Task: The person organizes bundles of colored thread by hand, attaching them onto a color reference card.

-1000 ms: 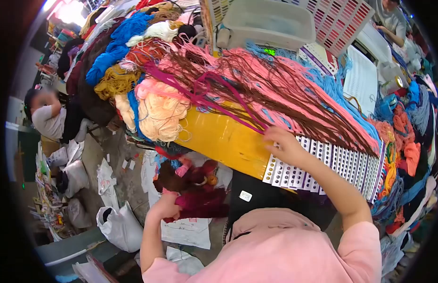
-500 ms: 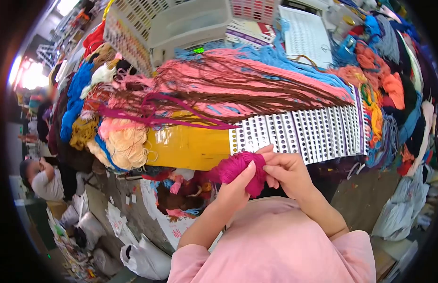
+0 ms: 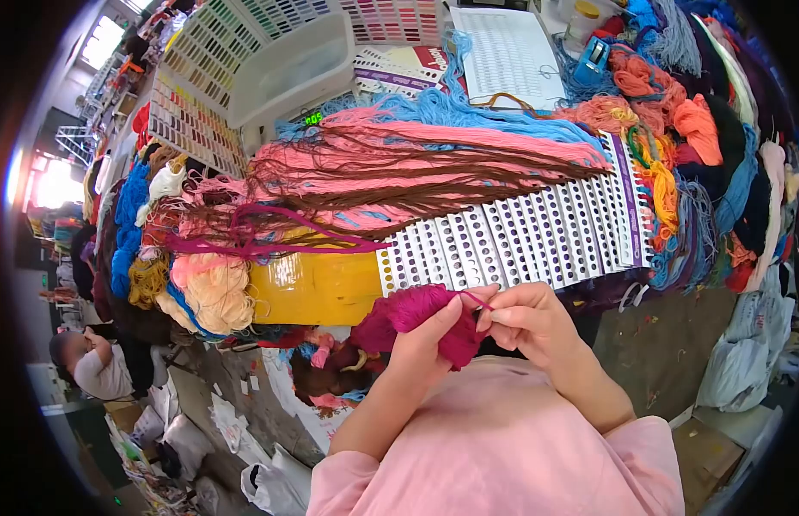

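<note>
The left hand (image 3: 429,340) cups a magenta yarn skein (image 3: 421,314) just below the perforated shade card (image 3: 511,245); the right hand (image 3: 528,322) pinches one strand off it — pulled carelessly, that strand could snag and tangle.

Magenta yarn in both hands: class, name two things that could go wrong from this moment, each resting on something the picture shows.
1. The left hand cups the loose magenta yarn bundle while the right hand pinches one thin strand; pulling might snag it or drag out a tangle.
2. The bundle is held past the edge of the yellow table; if the grip loosens it could drop among the yarn scraps on the floor below.
</note>
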Demonstrator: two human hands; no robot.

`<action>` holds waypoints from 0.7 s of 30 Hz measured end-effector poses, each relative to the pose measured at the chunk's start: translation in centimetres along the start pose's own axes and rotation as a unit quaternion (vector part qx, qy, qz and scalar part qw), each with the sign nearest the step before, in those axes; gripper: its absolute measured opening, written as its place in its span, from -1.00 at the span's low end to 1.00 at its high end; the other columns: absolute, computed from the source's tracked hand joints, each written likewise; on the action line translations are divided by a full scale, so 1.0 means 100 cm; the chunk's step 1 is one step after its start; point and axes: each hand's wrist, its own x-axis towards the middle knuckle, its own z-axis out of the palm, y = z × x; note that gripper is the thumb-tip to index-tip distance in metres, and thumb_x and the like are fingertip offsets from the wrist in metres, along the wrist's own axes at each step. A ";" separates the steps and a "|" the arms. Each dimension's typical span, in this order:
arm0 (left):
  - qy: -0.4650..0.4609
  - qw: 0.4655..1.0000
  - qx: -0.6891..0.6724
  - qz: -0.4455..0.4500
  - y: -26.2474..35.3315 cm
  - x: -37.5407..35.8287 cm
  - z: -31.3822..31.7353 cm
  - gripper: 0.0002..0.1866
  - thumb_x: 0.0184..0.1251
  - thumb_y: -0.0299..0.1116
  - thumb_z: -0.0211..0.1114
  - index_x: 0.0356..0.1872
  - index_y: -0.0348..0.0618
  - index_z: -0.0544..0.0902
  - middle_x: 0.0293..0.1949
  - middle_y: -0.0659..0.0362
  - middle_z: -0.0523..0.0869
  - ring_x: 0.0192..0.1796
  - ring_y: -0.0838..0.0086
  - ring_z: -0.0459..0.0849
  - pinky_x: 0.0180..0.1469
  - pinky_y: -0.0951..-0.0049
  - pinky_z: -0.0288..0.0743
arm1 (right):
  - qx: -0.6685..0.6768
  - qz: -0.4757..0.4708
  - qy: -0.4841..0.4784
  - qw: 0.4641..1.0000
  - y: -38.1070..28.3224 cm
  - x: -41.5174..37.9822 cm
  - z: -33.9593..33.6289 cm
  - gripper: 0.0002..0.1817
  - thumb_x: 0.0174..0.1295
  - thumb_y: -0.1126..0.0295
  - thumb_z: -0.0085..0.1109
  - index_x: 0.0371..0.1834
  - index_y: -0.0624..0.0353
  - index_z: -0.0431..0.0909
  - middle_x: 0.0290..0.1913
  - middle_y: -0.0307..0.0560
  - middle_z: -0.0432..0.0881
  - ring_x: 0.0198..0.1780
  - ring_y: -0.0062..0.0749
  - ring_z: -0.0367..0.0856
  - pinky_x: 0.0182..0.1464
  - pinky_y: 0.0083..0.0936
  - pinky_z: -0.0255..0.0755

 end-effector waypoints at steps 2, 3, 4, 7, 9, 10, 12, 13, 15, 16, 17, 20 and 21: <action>-0.038 0.999 -0.003 0.002 -0.002 0.005 -0.005 -0.64 0.20 -0.36 -0.05 -0.06 -0.44 0.35 -0.15 0.05 0.49 -0.09 0.44 0.45 -0.02 0.47 0.29 | -0.026 0.015 -0.003 1.000 -0.004 0.001 -0.005 -0.87 0.02 0.52 -0.01 -0.45 0.38 0.50 -0.51 -0.05 0.53 -0.63 -0.62 0.40 -0.61 -0.74 0.28; -0.056 0.998 -0.005 0.005 -0.002 0.006 -0.007 -0.63 0.20 -0.35 -0.06 -0.06 -0.44 0.34 -0.15 0.04 0.49 -0.09 0.44 0.45 -0.02 0.47 0.29 | -0.039 0.024 -0.007 0.999 -0.006 0.002 -0.007 -0.87 0.03 0.51 -0.01 -0.44 0.37 0.50 -0.50 -0.06 0.53 -0.62 -0.62 0.41 -0.60 -0.74 0.29; -0.037 0.999 0.024 0.013 -0.003 0.007 -0.007 -0.63 0.21 -0.34 -0.07 -0.06 -0.44 0.34 -0.16 0.04 0.50 -0.09 0.44 0.45 -0.02 0.46 0.29 | -0.040 0.034 -0.014 0.998 -0.007 0.003 -0.010 -0.86 0.04 0.50 -0.01 -0.44 0.36 0.49 -0.48 -0.06 0.54 -0.61 -0.62 0.43 -0.60 -0.75 0.31; -0.015 0.996 0.084 0.022 -0.005 0.009 -0.009 -0.61 0.22 -0.29 -0.12 -0.06 -0.45 0.34 -0.21 0.07 0.50 -0.15 0.44 0.47 -0.06 0.46 0.30 | -0.036 0.054 -0.019 0.998 -0.007 0.006 -0.012 -0.86 0.07 0.47 -0.03 -0.44 0.34 0.48 -0.44 -0.08 0.54 -0.61 -0.64 0.43 -0.60 -0.78 0.30; -0.054 0.995 0.087 0.017 -0.004 0.013 -0.012 -0.56 0.23 -0.23 -0.17 -0.04 -0.46 0.31 -0.31 0.11 0.51 -0.23 0.43 0.48 -0.13 0.46 0.32 | -0.029 0.053 -0.006 0.998 -0.008 0.007 -0.008 -0.86 0.08 0.46 -0.04 -0.44 0.33 0.47 -0.41 -0.10 0.54 -0.64 -0.68 0.39 -0.64 -0.82 0.23; -0.017 0.996 0.079 0.021 -0.004 0.013 -0.009 -0.56 0.23 -0.23 -0.17 -0.04 -0.45 0.31 -0.25 0.08 0.49 -0.19 0.41 0.48 -0.11 0.45 0.32 | -0.049 0.041 -0.010 0.998 -0.006 0.007 -0.009 -0.86 0.08 0.45 -0.04 -0.44 0.32 0.47 -0.42 -0.13 0.53 -0.65 -0.72 0.34 -0.65 -0.83 0.17; 0.057 0.996 0.065 0.030 -0.004 0.012 -0.001 -0.57 0.23 -0.23 -0.17 -0.04 -0.44 0.31 -0.14 0.01 0.47 -0.10 0.38 0.46 -0.06 0.42 0.32 | -0.090 0.018 -0.021 0.996 -0.001 0.006 -0.011 -0.85 0.09 0.44 -0.04 -0.44 0.31 0.47 -0.45 -0.20 0.52 -0.68 -0.79 0.24 -0.69 -0.86 0.05; 0.033 0.998 0.044 0.037 -0.003 0.011 0.000 -0.59 0.23 -0.27 -0.15 -0.05 -0.43 0.32 -0.11 0.00 0.45 -0.07 0.38 0.44 -0.02 0.40 0.30 | -0.070 0.032 0.007 0.997 -0.003 0.006 -0.010 -0.85 0.08 0.43 -0.03 -0.43 0.31 0.48 -0.49 -0.23 0.50 -0.70 -0.81 0.19 -0.70 -0.86 0.00; -0.012 0.999 0.000 0.051 -0.002 0.008 0.001 -0.64 0.22 -0.34 -0.11 -0.07 -0.43 0.35 -0.04 -0.01 0.40 -0.01 0.39 0.40 0.05 0.37 0.25 | -0.031 0.061 0.064 0.996 -0.009 0.008 -0.007 -0.84 0.07 0.42 0.00 -0.41 0.30 0.49 -0.56 -0.31 0.46 -0.72 -0.84 0.09 -0.71 -0.85 -0.10; 0.006 0.998 0.009 0.055 -0.001 0.007 0.003 -0.65 0.22 -0.35 -0.11 -0.07 -0.43 0.35 -0.04 -0.01 0.41 -0.01 0.39 0.40 0.06 0.37 0.25 | 0.008 0.054 0.034 0.998 -0.007 0.010 -0.013 -0.83 0.05 0.40 0.03 -0.39 0.29 0.51 -0.64 -0.38 0.39 -0.74 -0.86 0.03 -0.73 -0.84 -0.13; 0.023 0.998 0.017 0.059 -0.001 0.006 0.005 -0.65 0.22 -0.36 -0.10 -0.08 -0.43 0.35 -0.04 0.00 0.42 -0.01 0.39 0.40 0.06 0.37 0.25 | -0.035 0.057 0.054 0.996 -0.006 0.011 -0.010 -0.84 0.04 0.42 0.03 -0.39 0.30 0.51 -0.66 -0.39 0.38 -0.75 -0.86 0.02 -0.73 -0.83 -0.14; 0.028 0.995 0.071 0.070 0.001 0.004 0.003 -0.67 0.20 -0.40 -0.06 -0.08 -0.42 0.36 -0.06 0.02 0.44 -0.02 0.40 0.42 0.04 0.39 0.27 | -0.167 0.057 0.069 0.982 -0.003 0.013 0.001 -0.86 -0.01 0.49 0.05 -0.40 0.33 0.52 -0.65 -0.39 0.38 -0.72 -0.87 0.06 -0.73 -0.83 -0.16; 0.021 0.993 0.094 0.072 0.001 0.004 0.002 -0.68 0.19 -0.41 -0.04 -0.08 -0.41 0.37 -0.07 0.03 0.44 -0.02 0.40 0.42 0.04 0.40 0.28 | -0.156 0.053 0.070 0.984 -0.003 0.014 0.004 -0.87 -0.01 0.50 0.05 -0.41 0.33 0.52 -0.62 -0.37 0.40 -0.71 -0.86 0.08 -0.73 -0.83 -0.15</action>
